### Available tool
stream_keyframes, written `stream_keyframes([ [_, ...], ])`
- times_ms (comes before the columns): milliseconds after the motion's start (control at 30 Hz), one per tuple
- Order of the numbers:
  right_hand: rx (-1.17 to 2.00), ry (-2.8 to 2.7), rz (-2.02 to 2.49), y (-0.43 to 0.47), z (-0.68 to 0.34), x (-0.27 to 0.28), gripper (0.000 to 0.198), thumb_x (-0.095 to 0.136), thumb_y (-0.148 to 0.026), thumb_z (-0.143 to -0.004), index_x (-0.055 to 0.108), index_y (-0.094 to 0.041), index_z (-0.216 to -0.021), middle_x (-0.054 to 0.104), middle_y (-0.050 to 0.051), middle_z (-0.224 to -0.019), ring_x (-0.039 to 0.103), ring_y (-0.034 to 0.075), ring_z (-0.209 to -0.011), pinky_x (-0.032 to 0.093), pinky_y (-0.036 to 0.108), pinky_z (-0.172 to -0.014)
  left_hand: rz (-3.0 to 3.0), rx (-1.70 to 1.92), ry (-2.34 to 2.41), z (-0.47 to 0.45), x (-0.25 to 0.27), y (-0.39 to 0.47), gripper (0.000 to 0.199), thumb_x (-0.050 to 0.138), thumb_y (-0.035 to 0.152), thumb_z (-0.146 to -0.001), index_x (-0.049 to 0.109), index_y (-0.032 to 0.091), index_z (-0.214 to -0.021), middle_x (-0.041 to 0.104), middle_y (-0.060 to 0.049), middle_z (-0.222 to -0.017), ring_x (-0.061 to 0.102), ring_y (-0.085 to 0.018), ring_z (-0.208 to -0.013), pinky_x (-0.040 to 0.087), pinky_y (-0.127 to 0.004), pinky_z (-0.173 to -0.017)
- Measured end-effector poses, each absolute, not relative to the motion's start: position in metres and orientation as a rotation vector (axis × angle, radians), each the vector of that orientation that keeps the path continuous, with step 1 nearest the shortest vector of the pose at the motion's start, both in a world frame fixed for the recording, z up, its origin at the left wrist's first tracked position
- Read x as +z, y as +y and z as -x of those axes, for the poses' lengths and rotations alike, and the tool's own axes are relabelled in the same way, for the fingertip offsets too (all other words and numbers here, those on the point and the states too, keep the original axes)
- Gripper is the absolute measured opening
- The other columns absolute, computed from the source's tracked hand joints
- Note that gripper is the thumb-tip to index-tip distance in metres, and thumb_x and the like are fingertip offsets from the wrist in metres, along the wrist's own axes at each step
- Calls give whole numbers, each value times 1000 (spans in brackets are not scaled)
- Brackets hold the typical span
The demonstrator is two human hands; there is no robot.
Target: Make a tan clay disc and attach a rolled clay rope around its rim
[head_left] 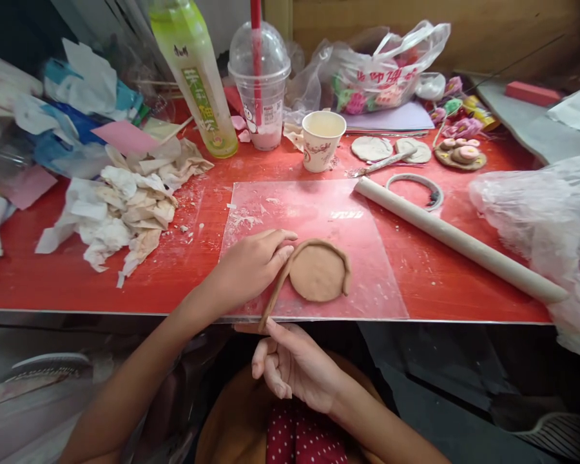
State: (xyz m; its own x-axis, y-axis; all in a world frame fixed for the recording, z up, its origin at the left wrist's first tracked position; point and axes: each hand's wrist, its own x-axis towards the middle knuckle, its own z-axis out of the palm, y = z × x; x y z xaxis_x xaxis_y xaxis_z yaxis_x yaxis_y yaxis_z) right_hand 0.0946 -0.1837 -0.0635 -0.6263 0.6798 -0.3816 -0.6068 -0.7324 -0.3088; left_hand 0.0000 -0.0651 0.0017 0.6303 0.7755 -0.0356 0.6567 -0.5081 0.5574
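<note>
A flat round clay disc (318,273) lies on a clear plastic sheet (367,258) near the table's front edge. A thin brown clay coil (276,290) runs around the disc's left, top and right edges, and its loose tail slants down past the table edge. At the disc's upper left, my left hand (249,267) presses the coil with thumb and fingertips close together. Below the table edge, my right hand (299,367) has the tail's end at its thumb and forefinger, palm turned up and other fingers curled. The lower edge of the disc has no coil along it.
A grey tube (459,238) and a ring (415,191) lie right of the sheet. Behind stand a paper cup (323,145), a domed plastic cup (260,90) and a green bottle (196,84). Crumpled tissues (120,212) lie left; a plastic bag (551,225) hangs over the right edge.
</note>
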Motion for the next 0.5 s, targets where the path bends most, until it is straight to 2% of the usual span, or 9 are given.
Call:
stream_keyframes([
  [100,2286,-198,656,-185,-97,-60,47,59,-52,-82,66,-8,-97,64,0,-55,49,3,-31,33,12,-31,-2363,305,1073,2,0,-67,28,37,24,-95,58,15,-112,65,-5,-109,59,-16,-101,44,-31,-90],
  [300,2162,-282,781,-190,-101,-52,40,58,-49,-83,65,-10,-84,62,-1,-50,50,5,-31,35,12,-31,-2404,349,994,11,-3,-70,31,40,19,-93,56,19,-120,60,-3,-94,57,-14,-88,45,-28,-80],
  [500,2046,-571,1079,-198,-115,-44,38,52,-51,-86,60,-14,-84,60,-2,-50,49,5,-33,38,14,-35,-2351,378,825,18,-5,-68,28,43,18,-93,64,21,-110,57,-3,-96,54,-11,-91,45,-25,-83],
])
